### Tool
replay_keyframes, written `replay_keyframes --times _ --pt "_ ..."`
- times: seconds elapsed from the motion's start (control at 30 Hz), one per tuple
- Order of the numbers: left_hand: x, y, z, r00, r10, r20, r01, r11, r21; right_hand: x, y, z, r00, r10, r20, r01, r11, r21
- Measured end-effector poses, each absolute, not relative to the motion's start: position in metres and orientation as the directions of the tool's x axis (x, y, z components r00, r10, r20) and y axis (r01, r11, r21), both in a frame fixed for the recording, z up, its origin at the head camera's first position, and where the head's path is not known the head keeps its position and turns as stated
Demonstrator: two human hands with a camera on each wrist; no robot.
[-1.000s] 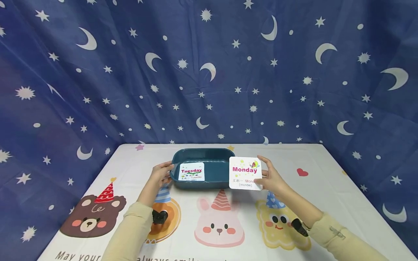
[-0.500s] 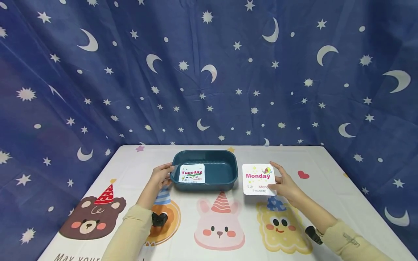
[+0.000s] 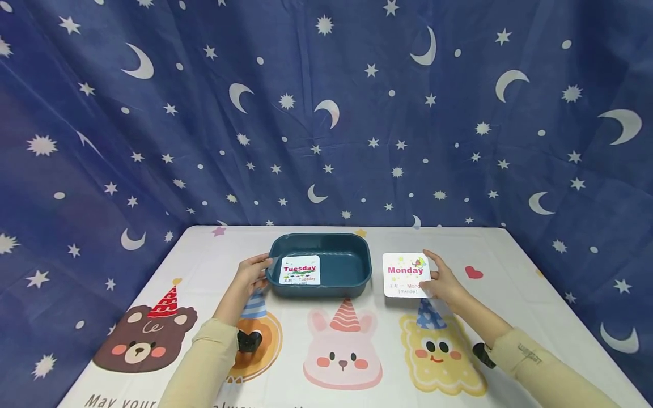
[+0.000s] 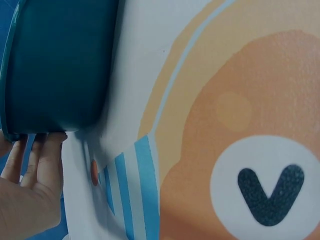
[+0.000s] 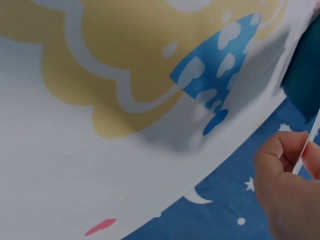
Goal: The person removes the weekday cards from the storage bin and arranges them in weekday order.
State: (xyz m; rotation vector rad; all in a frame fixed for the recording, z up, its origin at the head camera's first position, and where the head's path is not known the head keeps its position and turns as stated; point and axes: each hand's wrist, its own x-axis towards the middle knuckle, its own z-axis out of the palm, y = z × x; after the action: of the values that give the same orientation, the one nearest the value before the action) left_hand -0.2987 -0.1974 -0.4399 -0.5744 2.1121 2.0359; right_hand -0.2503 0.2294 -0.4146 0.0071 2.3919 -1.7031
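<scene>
A dark teal oblong basin (image 3: 326, 291) stands on the table with a white card reading "Tuesday" (image 3: 292, 278) in its left part. My left hand (image 3: 251, 275) grips the basin's left end. In the left wrist view, the fingers (image 4: 48, 160) press up under the rim beside the side wall (image 4: 60, 65). To the right of the basin, my right hand (image 3: 442, 282) pinches a square white card reading "Monday" (image 3: 400, 280) by its right edge, face toward the head camera. The right wrist view shows this card (image 5: 306, 150) edge-on between thumb and fingers.
A white tablecloth (image 3: 229, 243) printed with cartoon faces covers the table. Behind it hangs a blue curtain (image 3: 285, 187) with moons and stars. A black strap end (image 3: 249, 341) hangs at the left sleeve, another (image 3: 482, 355) at the right.
My right hand has carried the Monday card rightward, from overlapping the basin's right end to beside it. Over the last half second it shifts only slightly. The left hand and basin keep their place.
</scene>
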Motion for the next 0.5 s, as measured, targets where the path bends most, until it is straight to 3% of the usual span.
replay_keyframes --times 0.5 --pt "-0.299 -0.198 -0.441 -0.916 -0.167 -0.365 -0.370 0.001 0.929 -0.296 0.220 -0.425 -0.978 -0.021 -0.207 0.175 0.451 -0.875"
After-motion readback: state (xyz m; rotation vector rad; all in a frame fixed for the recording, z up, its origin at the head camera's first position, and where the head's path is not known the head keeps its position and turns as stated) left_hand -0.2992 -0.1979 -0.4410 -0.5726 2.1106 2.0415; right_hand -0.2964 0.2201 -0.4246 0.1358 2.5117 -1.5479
